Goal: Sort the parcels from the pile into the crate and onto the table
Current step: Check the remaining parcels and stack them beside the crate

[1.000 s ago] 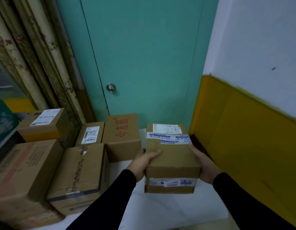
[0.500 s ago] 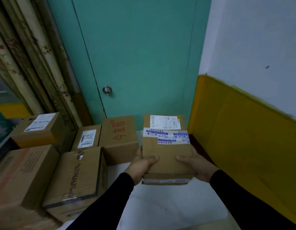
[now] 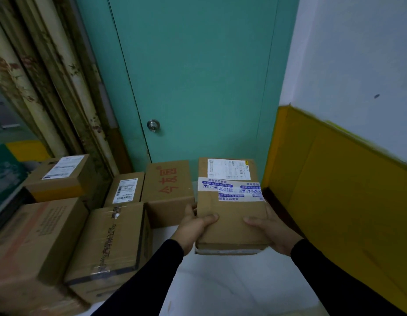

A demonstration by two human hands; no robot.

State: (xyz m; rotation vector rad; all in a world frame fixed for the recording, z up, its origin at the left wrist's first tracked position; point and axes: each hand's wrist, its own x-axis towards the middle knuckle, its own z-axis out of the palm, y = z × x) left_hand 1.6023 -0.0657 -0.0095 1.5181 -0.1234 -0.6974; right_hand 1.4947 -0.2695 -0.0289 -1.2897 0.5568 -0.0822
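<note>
I hold a brown cardboard parcel [image 3: 230, 215] with a white shipping label and blue-and-white tape on its top. My left hand [image 3: 193, 226] grips its left side with the thumb on top. Gripping the right side is my right hand [image 3: 272, 231], its thumb also on top. The parcel hangs over a white table surface [image 3: 232, 288]. To its left stand other parcels: a box with red characters [image 3: 169, 188], a small box with a barcode label [image 3: 126, 190], a taped box [image 3: 113, 247] and a large box [image 3: 31, 245].
A teal door [image 3: 198, 76] with a round knob [image 3: 153, 125] stands right behind the parcels. A yellow and white wall [image 3: 348, 179] runs along the right. Another labelled box [image 3: 61, 176] sits at the far left by worn pillars [image 3: 49, 76].
The parcel has moved forward, away from me and toward the door, with its top now tilted more into view. Both hands kept their grip.
</note>
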